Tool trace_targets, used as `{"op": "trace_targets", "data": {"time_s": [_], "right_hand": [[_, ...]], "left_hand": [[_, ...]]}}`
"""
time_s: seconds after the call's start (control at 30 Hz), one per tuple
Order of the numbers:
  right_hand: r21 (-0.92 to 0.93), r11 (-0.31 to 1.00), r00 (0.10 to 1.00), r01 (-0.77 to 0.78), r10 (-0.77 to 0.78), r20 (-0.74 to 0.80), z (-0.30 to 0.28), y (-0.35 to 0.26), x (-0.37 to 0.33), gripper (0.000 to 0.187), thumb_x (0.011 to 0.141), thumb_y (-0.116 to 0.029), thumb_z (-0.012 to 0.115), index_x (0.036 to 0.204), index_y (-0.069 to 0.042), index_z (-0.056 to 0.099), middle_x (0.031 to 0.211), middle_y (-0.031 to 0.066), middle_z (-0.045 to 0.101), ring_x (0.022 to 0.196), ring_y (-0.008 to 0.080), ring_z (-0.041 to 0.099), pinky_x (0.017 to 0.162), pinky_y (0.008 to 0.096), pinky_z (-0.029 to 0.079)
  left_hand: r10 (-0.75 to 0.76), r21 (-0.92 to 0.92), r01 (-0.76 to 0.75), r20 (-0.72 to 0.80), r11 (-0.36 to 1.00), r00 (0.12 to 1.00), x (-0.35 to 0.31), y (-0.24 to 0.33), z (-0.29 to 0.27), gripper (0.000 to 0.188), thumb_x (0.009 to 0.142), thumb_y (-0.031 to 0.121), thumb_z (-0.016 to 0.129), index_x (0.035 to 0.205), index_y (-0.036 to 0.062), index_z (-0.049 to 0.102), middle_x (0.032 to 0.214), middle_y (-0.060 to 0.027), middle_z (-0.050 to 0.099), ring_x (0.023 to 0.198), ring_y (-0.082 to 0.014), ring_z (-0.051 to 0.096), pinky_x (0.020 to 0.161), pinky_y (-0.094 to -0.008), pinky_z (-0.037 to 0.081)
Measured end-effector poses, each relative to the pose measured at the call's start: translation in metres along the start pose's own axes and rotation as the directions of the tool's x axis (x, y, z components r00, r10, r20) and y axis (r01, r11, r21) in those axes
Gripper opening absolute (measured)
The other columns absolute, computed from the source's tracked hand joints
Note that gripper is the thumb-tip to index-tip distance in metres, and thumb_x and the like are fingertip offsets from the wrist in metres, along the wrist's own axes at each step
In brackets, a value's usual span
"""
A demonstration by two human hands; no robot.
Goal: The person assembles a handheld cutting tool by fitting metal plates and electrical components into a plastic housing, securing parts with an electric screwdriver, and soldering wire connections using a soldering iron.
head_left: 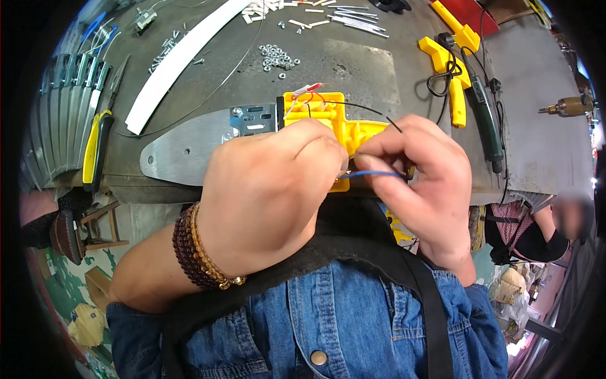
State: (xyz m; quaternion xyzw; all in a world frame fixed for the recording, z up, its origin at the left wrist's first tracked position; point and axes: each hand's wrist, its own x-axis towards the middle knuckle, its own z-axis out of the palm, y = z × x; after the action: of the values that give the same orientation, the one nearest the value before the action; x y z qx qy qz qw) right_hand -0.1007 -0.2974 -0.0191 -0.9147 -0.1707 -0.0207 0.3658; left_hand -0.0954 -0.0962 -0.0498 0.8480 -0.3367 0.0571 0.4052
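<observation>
- A blue wire (376, 174) is pinched by the right hand (424, 183), lying crosswise before the yellow housing (328, 120).
- Its left end is met by the left hand (265, 192), apparently closed on it.

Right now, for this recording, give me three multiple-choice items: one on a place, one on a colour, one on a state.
1. Where does the pile of small nuts lie?
A. On the bench beyond the yellow part
B. On the floor
C. In the left hand

2. What colour is the wire pinched between the hands?
A. Green
B. Blue
C. White

3. How is the right hand set?
A. Flat and open
B. Off the bench
C. Fingers pinched on the wire

Key: 1 A, the nuts sit past the yellow part; 2 B, it shows blue; 3 C, the fingertips close on it beside the left hand.
</observation>
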Motion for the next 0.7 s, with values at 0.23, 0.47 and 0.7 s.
{"op": "trace_targets", "data": {"time_s": [0.23,0.47,0.7], "right_hand": [[-0.022,0.995,0.993,0.094,-0.092,0.080,0.001,0.007,-0.007,0.022,0.070,-0.002,0.073,0.090,-0.006,0.068,0.080,0.0085,0.060,0.072,0.0268,0.062,0.063,0.0351,0.049],[0.011,0.985,0.985,0.171,-0.171,0.023,0.002,0.009,-0.012,0.024,0.068,-0.003,0.074,0.091,-0.006,0.068,0.078,0.0081,0.061,0.070,0.0254,0.062,0.059,0.0344,0.049],[-0.234,0.914,0.944,0.330,-0.314,0.105,-0.003,0.009,-0.011,0.021,0.063,-0.009,0.075,0.082,-0.013,0.066,0.069,0.0018,0.059,0.061,0.0231,0.061,0.051,0.0351,0.047]], "left_hand": [[-0.012,-0.069,0.006,-0.082,0.998,0.997,-0.002,-0.003,0.005,0.015,0.076,-0.003,0.068,0.089,0.0016,0.061,0.089,-0.0157,0.064,0.080,-0.0332,0.064,0.071,-0.0372,0.052],[0.023,-0.164,-0.029,-0.040,0.986,0.999,0.000,-0.006,0.002,0.019,0.073,0.000,0.074,0.088,0.0029,0.063,0.085,-0.0127,0.066,0.080,-0.0308,0.065,0.070,-0.0356,0.052],[0.209,-0.008,-0.211,-0.114,0.977,0.971,-0.002,-0.015,0.010,0.022,0.069,0.002,0.076,0.087,0.0049,0.065,0.079,-0.0098,0.066,0.071,-0.0283,0.066,0.061,-0.0359,0.052]]}}
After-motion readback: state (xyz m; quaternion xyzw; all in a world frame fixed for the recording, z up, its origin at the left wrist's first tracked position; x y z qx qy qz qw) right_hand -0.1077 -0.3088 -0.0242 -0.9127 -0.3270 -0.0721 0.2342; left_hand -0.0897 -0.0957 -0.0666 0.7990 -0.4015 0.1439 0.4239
